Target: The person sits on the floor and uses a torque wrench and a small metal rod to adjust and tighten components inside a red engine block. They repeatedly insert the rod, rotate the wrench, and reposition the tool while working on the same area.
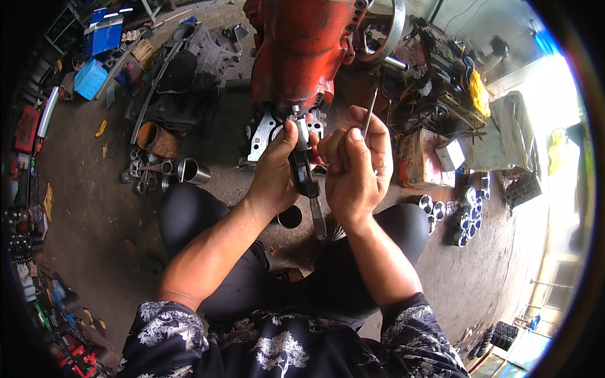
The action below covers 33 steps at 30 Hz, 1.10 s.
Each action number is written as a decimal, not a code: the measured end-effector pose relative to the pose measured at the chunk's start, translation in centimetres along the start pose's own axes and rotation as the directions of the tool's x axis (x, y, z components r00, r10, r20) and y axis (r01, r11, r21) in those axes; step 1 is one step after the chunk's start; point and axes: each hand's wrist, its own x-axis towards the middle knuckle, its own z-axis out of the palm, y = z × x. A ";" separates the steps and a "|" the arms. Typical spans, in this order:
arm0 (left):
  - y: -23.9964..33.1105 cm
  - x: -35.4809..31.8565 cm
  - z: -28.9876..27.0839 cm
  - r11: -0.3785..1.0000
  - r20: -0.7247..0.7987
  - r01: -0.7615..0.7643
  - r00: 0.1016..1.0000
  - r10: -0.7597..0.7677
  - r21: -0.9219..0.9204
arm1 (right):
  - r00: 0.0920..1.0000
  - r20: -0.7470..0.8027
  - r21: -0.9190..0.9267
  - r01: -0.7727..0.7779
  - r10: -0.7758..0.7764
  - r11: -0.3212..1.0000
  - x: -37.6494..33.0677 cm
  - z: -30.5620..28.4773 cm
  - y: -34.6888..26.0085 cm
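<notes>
A tap wrench (305,176) with a dark body and a silver handle points down between my knees. My left hand (275,169) is closed round its upper part, thumb along the side. My right hand (358,165) is closed on a thin pointed metal rod (370,108), tip upward; its lower end is mostly hidden by the fingers. The right fingertips are close to the tap wrench, and I cannot tell whether they touch it. Just beyond both hands stands a large red metal housing (293,57). Beneath it shows a silver metal part with holes (259,140).
A steel sleeve (194,171), a rusty cylinder (157,140) and connecting rods (150,169) lie left of my knees. Another ring-shaped sleeve (290,217) is between my legs. Several pistons (470,214) sit at right, near a worn carton (421,159). A grey casing (211,57) lies far left.
</notes>
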 end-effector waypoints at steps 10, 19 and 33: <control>0.0 -0.2 0.2 0.998 -0.017 -0.037 0.999 0.038 0.052 | 0.994 0.105 -0.119 0.053 -0.040 0.991 -0.9 -0.2 0.2; 0.2 -0.3 0.3 0.993 -0.002 -0.088 0.996 0.089 0.078 | 0.997 0.071 -0.081 0.019 -0.013 0.997 -0.5 -0.2 0.4; 0.4 -0.4 0.7 0.971 0.022 -0.163 0.987 0.162 0.176 | 1.000 0.012 -0.014 -0.004 0.004 1.000 -0.4 0.0 0.8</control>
